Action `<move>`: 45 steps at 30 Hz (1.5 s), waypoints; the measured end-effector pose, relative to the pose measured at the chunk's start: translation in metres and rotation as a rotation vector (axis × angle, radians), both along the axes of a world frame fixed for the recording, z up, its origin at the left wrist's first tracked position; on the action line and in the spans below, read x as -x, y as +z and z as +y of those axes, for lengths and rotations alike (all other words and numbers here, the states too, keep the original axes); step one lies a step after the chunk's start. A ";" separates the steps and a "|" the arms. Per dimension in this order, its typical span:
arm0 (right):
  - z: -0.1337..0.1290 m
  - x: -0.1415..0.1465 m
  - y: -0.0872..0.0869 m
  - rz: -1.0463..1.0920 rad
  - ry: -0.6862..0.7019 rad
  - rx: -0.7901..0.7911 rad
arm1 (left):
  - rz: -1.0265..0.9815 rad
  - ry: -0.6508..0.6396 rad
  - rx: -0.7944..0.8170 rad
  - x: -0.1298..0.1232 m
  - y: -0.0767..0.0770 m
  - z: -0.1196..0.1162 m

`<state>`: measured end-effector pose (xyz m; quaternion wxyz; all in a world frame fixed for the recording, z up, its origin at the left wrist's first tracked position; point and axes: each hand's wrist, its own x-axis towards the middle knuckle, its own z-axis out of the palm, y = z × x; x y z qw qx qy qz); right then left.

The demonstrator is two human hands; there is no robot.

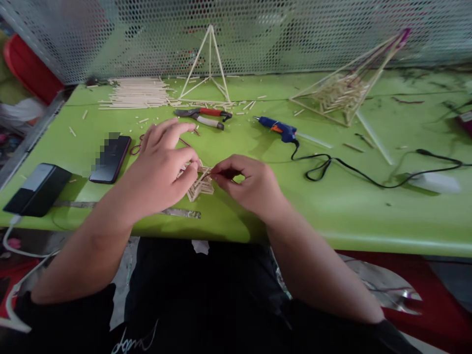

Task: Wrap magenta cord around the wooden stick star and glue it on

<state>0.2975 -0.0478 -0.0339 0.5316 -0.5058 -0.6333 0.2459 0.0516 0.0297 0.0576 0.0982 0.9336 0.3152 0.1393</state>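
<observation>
A small frame of thin wooden sticks [201,186] lies on the green table in front of me, partly covered by my fingers. My left hand [157,164] pinches its upper left side between thumb and index finger, the other fingers raised. At its right side, my right hand [245,182] has thumb and index finger closed on a thin dark red cord [209,174], whose end is hard to make out. More dark red cord [135,149] loops beside my left hand.
Pliers-like cutters [202,117], a blue glue gun [276,129] with a black cable, and a stick pile [136,93] lie beyond. A stick pyramid [210,64] and a larger stick structure [342,93] stand behind. Left are a phone [112,160], a black box [39,189] and a metal ruler [180,213].
</observation>
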 end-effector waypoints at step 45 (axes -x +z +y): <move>-0.011 0.006 0.018 0.030 -0.028 0.092 | -0.396 -0.274 -0.043 -0.005 -0.041 0.030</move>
